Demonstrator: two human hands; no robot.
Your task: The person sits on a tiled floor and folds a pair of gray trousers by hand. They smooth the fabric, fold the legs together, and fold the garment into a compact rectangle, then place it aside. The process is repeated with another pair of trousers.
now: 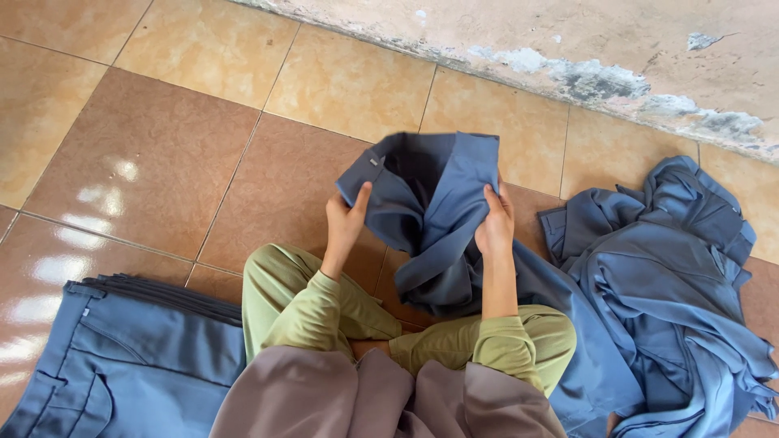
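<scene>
Head view: we hold the trousers (430,219) at frame centre, soft, light and floppy, best taken by the waistband. Left hand (345,219) and right hand (495,223) pinch it. Heap (673,276) right; stack (122,357) lower left.

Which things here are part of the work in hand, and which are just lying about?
In hand:
- blue-grey garment, held up at its waistband
- left hand, gripping one edge
- right hand, gripping the other edge

Lying about:
- folded stack of garments on the tiled floor
- loose heap of garments
- stained wall base
</scene>
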